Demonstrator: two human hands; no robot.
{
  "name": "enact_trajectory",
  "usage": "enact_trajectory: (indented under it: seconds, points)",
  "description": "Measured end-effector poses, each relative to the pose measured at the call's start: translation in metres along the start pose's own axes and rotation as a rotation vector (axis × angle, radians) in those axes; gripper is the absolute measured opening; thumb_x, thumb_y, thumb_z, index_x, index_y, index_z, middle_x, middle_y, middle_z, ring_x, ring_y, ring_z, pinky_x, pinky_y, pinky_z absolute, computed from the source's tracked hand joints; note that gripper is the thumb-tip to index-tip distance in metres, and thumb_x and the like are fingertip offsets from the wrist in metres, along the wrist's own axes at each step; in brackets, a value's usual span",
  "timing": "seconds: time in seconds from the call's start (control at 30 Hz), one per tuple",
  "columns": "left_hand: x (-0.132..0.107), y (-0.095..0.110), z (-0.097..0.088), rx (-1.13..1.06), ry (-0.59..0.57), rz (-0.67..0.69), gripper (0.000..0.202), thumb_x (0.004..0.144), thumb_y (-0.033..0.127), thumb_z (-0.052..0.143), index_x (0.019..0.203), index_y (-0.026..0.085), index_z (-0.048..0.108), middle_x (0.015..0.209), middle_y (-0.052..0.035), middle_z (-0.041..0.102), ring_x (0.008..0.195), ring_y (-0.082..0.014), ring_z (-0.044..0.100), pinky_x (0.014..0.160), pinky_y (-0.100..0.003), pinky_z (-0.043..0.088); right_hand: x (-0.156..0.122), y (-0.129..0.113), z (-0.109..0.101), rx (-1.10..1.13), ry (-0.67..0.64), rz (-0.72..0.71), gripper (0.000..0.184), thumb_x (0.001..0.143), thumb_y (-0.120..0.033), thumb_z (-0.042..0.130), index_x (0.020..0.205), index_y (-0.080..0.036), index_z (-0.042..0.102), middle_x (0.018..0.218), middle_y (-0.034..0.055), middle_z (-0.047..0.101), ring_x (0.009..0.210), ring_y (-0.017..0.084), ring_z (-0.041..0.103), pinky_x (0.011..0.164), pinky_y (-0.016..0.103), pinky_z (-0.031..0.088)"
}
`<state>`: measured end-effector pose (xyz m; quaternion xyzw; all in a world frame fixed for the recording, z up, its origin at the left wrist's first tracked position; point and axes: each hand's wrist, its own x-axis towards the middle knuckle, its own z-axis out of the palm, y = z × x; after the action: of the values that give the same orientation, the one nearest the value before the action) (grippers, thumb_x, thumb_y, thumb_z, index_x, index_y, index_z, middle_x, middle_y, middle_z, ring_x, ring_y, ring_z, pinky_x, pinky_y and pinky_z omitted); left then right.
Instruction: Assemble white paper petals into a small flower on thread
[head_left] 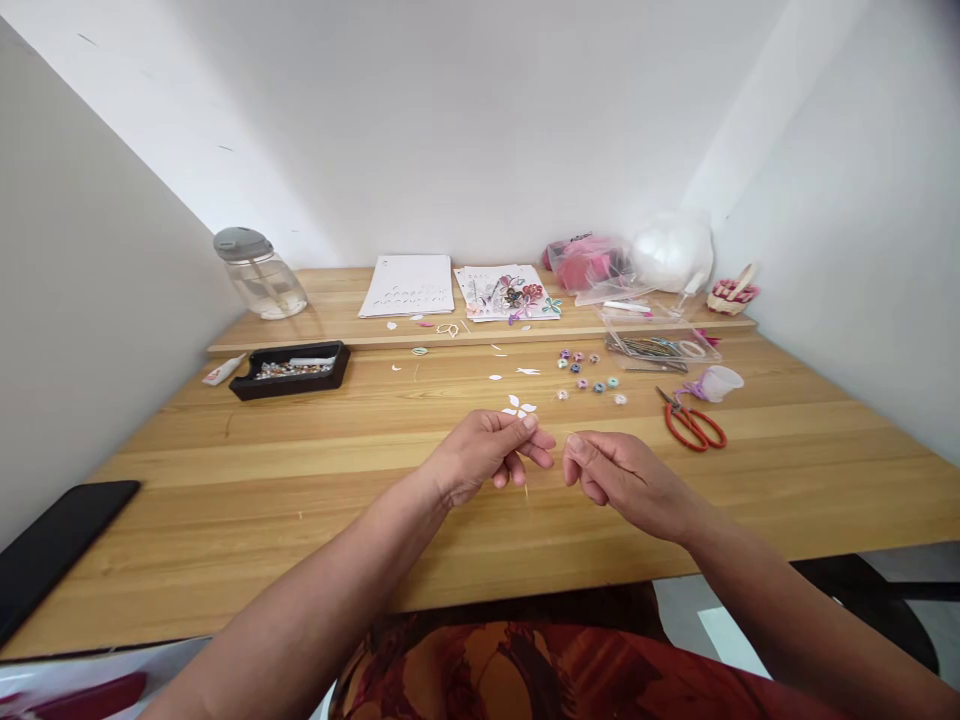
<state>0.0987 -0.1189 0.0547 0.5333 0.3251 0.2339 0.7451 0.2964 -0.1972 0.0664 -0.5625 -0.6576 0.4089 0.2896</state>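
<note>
My left hand (491, 452) hovers over the middle of the wooden table (247, 500), its fingers pinched together on something too small to make out. Just beyond its fingertips lies a white paper petal cutout (519, 407). My right hand (619, 478) is close beside it, a few centimetres to the right, with thumb and forefinger pressed together; what it holds, if anything, does not show. More small white petal pieces (527, 371) lie further back on the table.
Red scissors (694, 424) and a small clear cup (720, 382) lie at the right. Several coloured beads (589, 375) sit behind my hands. A black bead tray (291, 369), glue tube (223, 371), jar (259, 273), paper sheets (409, 285), plastic bags (637, 260) and a phone (52, 545) surround them.
</note>
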Motion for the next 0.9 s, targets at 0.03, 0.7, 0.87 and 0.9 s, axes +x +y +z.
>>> enact_trajectory:
  seconds: [0.03, 0.7, 0.87, 0.9]
  points:
    - [0.003, -0.002, 0.001, -0.009, -0.006, -0.011, 0.049, 0.079, 0.056, 0.065, 0.088, 0.008, 0.071, 0.079, -0.011, 0.07, 0.044, -0.0065, 0.053, 0.036, -0.016, 0.029, 0.002, 0.002, 0.0, 0.01, 0.011, 0.007, 0.049, 0.099, -0.055, 0.037, 0.076, -0.017, 0.059, 0.055, -0.0022, 0.048, 0.051, 0.011, 0.042, 0.05, 0.023, 0.033]
    - [0.015, -0.023, -0.016, -0.287, 0.113, -0.113, 0.042, 0.077, 0.049, 0.073, 0.086, 0.008, 0.071, 0.064, -0.0051, 0.064, 0.047, -0.0065, 0.052, 0.04, -0.014, 0.037, 0.047, 0.025, 0.007, 0.041, 0.173, -0.094, 0.049, 0.099, -0.054, 0.038, 0.073, -0.017, 0.058, 0.052, -0.0034, 0.044, 0.049, 0.01, 0.04, 0.052, 0.023, 0.031]
    - [0.014, -0.019, -0.018, -0.353, 0.069, -0.121, 0.032, 0.077, 0.039, 0.076, 0.091, 0.01, 0.071, 0.067, -0.0027, 0.063, 0.049, -0.0043, 0.053, 0.045, -0.014, 0.041, 0.049, 0.033, 0.009, 0.043, 0.211, -0.086, 0.048, 0.098, -0.053, 0.04, 0.072, -0.018, 0.059, 0.053, -0.0021, 0.045, 0.049, 0.012, 0.042, 0.051, 0.024, 0.032]
    - [0.014, -0.019, -0.019, -0.367, 0.066, -0.116, 0.031, 0.078, 0.038, 0.076, 0.089, 0.01, 0.071, 0.066, -0.0022, 0.062, 0.049, -0.0043, 0.053, 0.045, -0.013, 0.04, 0.049, 0.033, 0.009, 0.038, 0.215, -0.084, 0.048, 0.098, -0.053, 0.04, 0.072, -0.018, 0.059, 0.052, -0.002, 0.045, 0.049, 0.012, 0.042, 0.051, 0.024, 0.032]
